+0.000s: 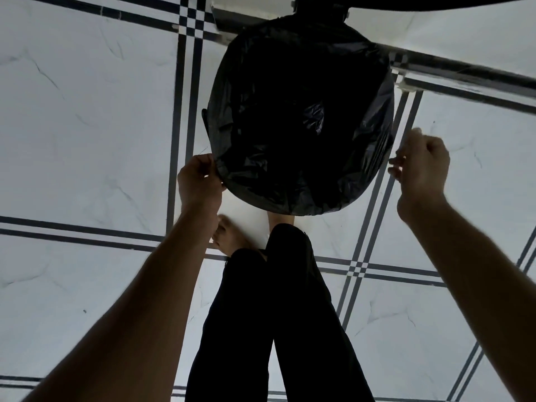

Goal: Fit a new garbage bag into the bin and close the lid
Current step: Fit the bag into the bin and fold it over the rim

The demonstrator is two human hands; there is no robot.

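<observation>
A round bin stands on the floor ahead of me, wrapped in a black garbage bag (298, 117) that lines its inside and folds over its rim. My left hand (197, 181) pinches the bag's edge at the rim's near-left side. My right hand (420, 163) hovers just off the rim's right side, fingers curled, apart from the plastic and holding nothing. The raised black lid (319, 4) shows only as a dark shape at the top edge, behind the bin.
White marble floor tiles (87, 111) with dark double grout lines surround the bin. My legs in black trousers (275, 314) and bare feet stand right in front of it. A pale ledge or baseboard (464, 71) runs behind the bin at the upper right.
</observation>
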